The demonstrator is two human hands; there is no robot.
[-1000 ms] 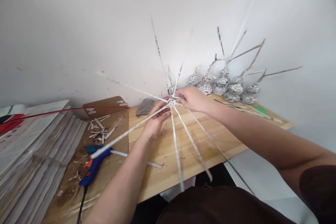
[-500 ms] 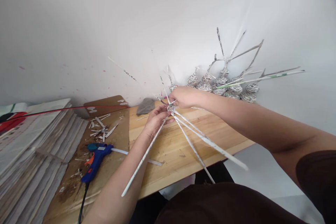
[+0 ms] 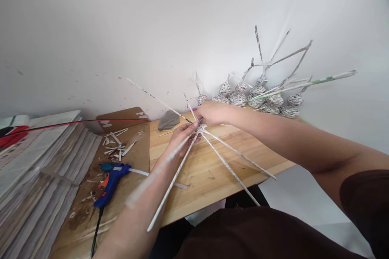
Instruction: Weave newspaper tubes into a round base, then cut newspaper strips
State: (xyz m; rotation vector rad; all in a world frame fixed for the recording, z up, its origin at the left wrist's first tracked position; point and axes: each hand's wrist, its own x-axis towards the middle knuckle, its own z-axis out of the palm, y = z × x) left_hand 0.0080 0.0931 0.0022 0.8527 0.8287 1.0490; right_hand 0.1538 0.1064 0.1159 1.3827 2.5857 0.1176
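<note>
Between my hands, above the wooden table [image 3: 212, 162], is a small woven paper piece [image 3: 201, 128] with several rolled-paper sticks fanning out from its middle. My left hand [image 3: 181, 135] pinches the piece from the left, thumb on top. My right hand [image 3: 210, 113] is closed at its far side, its fingertips by the sticks' base and partly hidden. One paper stick [image 3: 158, 170] lies across my left forearm and is blurred. Others slant towards my body and up to the wall.
Several woven paper gourds [image 3: 238, 96] with long stems stand along the wall at the back right. On the left are a blue glue gun [image 3: 112, 184], paper scraps [image 3: 117, 145] and a tall newspaper stack [image 3: 45, 182]. A grey cloth-like lump [image 3: 169, 120] lies behind my left hand.
One paper stick has swung from the right side over to the left, across my left forearm. Both hands stay at the woven centre. The view has shifted slightly.
</note>
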